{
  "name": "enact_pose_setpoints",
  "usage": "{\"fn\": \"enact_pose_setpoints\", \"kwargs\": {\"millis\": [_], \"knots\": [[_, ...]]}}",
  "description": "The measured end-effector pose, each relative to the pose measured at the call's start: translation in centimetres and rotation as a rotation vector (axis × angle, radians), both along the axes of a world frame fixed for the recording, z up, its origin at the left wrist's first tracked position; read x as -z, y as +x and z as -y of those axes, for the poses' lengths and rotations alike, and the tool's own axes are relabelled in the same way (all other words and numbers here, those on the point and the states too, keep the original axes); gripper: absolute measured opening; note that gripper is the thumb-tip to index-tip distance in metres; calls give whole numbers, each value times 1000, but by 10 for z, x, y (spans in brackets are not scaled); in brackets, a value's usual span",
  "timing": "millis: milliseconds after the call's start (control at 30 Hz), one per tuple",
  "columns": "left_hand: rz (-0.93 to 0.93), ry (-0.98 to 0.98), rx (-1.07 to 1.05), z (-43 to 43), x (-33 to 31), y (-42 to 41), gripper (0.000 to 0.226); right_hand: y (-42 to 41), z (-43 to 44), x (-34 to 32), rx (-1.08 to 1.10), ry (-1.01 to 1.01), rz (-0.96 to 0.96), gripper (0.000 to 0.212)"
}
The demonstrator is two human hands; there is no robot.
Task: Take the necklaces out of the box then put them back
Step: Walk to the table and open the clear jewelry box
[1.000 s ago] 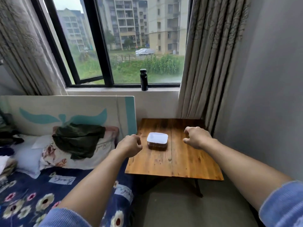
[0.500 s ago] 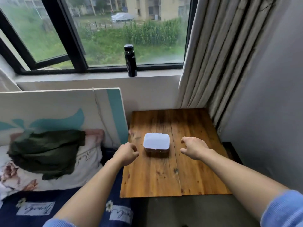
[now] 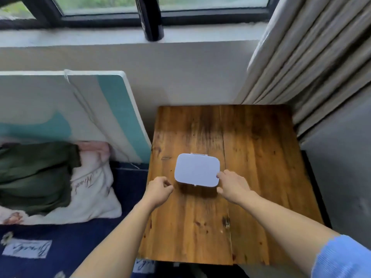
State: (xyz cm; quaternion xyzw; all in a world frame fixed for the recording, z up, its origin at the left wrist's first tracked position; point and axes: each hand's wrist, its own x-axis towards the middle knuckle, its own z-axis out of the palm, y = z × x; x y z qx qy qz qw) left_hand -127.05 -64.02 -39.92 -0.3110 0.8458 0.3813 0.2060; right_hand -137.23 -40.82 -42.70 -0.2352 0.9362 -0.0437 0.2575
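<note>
Nearest us: our two forearms reach in over the table front edge, blue sleeve on the right one. Left hand is loosely curled, fingers tucked in, holding nothing, just beside the box's near-left corner, not touching as far as we can tell. Right hand is part open, empty, thumb and forefinger spread around the near-right corner; the forefinger tip looks to touch the lid edge.

Box: white, rounded, lid shut, sitting mid-table. Small metal bit at the middle of its near edge, probably a clasp; another at the far edge, probably the hinge. Necklaces not visible, presumably inside.

Step in hand, we judge: opening the lid, task barely begun. To do it well we should pin the base with the left hand so the box doesn't slide on the wood, release the near clasp with the right thumb, and swing the lid back slowly so nothing tips out or tangles.

Farther: pillow and green cloth to the left, bottle on the sill, curtain far right.
</note>
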Motion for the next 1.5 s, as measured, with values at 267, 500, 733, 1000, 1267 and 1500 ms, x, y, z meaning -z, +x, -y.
{"fn": "enact_pose_setpoints", "kwargs": {"millis": [267,500,733,1000,1267,1500], "knots": [[-23,80,-167,25,99,-56,39,-18,34,78,-122,57,-99,86],[-67,204,-178,16,123,-71,40,-9,40,95,-4,-11,-102,90],[-81,296,-146,24,120,-70,34,-14,36,76,-12,-40,-77,78],[-73,371,-219,26,109,-66,34,-60,29,11,230,-408,28,32],[-72,269,-172,23,115,-63,29,-162,56,39,588,-501,13,15],[-87,299,-300,18,123,-57,28,-197,69,95,703,-514,79,23]]}}
